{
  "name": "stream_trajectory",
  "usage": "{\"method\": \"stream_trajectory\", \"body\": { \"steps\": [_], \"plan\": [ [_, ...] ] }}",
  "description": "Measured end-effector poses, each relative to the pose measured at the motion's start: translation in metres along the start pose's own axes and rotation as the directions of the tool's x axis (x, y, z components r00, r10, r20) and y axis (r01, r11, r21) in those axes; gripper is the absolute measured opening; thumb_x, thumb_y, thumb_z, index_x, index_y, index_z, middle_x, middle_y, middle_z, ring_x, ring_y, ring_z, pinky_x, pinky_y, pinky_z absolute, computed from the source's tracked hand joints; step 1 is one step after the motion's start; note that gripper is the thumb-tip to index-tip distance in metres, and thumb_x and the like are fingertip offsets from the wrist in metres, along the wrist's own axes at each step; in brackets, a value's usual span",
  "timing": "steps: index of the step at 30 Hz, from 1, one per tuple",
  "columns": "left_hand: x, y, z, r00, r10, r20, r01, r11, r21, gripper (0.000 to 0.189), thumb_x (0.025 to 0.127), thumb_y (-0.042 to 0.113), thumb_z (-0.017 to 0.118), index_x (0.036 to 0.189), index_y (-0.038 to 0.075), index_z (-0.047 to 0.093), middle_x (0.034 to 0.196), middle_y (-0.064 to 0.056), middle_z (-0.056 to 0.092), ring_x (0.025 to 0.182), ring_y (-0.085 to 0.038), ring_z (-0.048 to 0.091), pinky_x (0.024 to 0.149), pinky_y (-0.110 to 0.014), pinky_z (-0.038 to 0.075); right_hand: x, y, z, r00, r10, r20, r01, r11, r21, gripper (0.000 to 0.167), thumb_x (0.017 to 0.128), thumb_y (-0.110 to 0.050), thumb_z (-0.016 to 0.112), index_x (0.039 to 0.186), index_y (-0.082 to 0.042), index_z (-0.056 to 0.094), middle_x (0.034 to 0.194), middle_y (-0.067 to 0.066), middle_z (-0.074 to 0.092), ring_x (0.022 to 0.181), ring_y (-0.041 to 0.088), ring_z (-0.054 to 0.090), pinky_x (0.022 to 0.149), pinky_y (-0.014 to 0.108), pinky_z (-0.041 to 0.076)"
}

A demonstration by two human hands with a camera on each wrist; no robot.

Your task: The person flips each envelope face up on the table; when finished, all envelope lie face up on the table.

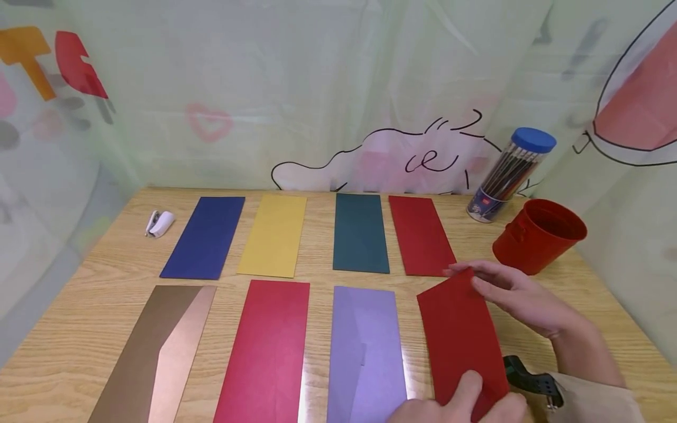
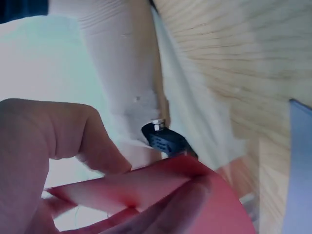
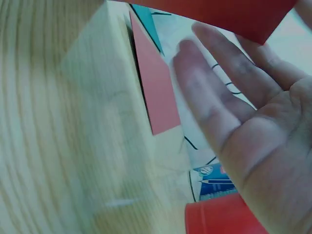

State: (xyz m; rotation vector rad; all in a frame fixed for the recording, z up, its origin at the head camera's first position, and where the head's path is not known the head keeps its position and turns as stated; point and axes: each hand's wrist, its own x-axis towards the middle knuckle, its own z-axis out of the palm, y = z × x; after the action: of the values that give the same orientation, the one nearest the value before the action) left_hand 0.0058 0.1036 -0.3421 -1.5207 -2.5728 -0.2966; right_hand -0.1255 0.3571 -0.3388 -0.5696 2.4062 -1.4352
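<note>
A red envelope (image 1: 460, 335) is tilted up off the table at the right. My left hand (image 1: 460, 405) pinches its near end. In the left wrist view, the left fingers (image 2: 183, 204) lie against the red paper, whose edges bow apart there. At the far end is my right hand (image 1: 520, 294), its thumb by the right edge and its other fingers partly hidden behind. The right wrist view shows these fingers (image 3: 204, 92) fairly straight beneath the paper. Nearby lie a lavender envelope (image 1: 365, 352) and a darker red envelope (image 1: 423, 235).
Other envelopes lie in two rows: blue (image 1: 203, 238), yellow (image 1: 275, 235), teal (image 1: 361, 232), brown (image 1: 143, 341) and crimson (image 1: 264, 346). A small white stapler (image 1: 160, 224) sits far left. At the right stand a red bucket (image 1: 520, 244) and a blue-lidded tub of pencils (image 1: 508, 176).
</note>
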Motion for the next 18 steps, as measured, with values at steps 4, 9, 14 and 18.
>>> {"method": "stream_trajectory", "body": {
  "steps": [4, 9, 14, 18],
  "plan": [
    [-0.004, -0.004, -0.013, 0.992, -0.107, -0.068, 0.106, 0.994, -0.025, 0.06, 0.084, 0.056, 0.074, 0.13, 0.026, 0.05, 0.098, 0.015, 0.048, 0.051, 0.005, 0.028, 0.046, -0.002, 0.018, 0.0, 0.006, -0.001, 0.982, -0.16, 0.103, 0.15, 0.983, 0.106, 0.074, 0.095, -0.005, 0.059, 0.16, -0.009, 0.024, 0.146, 0.011, 0.05, 0.128, 0.023, 0.054, 0.093, 0.04, 0.053],
    [-0.004, -0.009, -0.018, 0.969, -0.243, 0.032, 0.246, 0.964, -0.1, 0.042, 0.094, 0.056, 0.062, 0.122, 0.025, 0.053, 0.081, 0.02, 0.049, 0.033, 0.003, 0.023, 0.039, -0.008, 0.021, 0.001, 0.006, 0.001, 0.986, -0.124, 0.108, 0.115, 0.989, 0.092, 0.101, 0.08, 0.002, 0.078, 0.161, -0.014, 0.02, 0.141, 0.017, 0.05, 0.125, 0.022, 0.056, 0.093, 0.034, 0.052],
    [0.001, -0.026, -0.022, 0.916, -0.336, 0.218, 0.382, 0.897, -0.223, 0.048, 0.094, 0.051, 0.065, 0.129, 0.022, 0.049, 0.061, 0.014, 0.047, 0.039, 0.0, 0.04, 0.039, -0.017, 0.034, 0.005, 0.001, 0.008, 0.999, 0.042, -0.003, -0.042, 0.999, -0.008, 0.08, 0.079, -0.005, 0.084, 0.146, -0.004, 0.041, 0.136, 0.017, 0.056, 0.121, 0.025, 0.057, 0.088, 0.032, 0.054],
    [0.004, -0.039, -0.021, 0.869, -0.337, 0.362, 0.429, 0.878, -0.213, 0.065, 0.095, 0.041, 0.069, 0.149, 0.016, 0.043, 0.067, 0.007, 0.057, 0.053, -0.004, 0.055, 0.045, -0.021, 0.044, 0.009, 0.0, 0.011, 0.992, 0.122, -0.026, -0.124, 0.988, -0.088, 0.075, 0.08, -0.013, 0.085, 0.143, -0.001, 0.045, 0.138, 0.023, 0.053, 0.122, 0.038, 0.053, 0.086, 0.034, 0.055]
  ]
}}
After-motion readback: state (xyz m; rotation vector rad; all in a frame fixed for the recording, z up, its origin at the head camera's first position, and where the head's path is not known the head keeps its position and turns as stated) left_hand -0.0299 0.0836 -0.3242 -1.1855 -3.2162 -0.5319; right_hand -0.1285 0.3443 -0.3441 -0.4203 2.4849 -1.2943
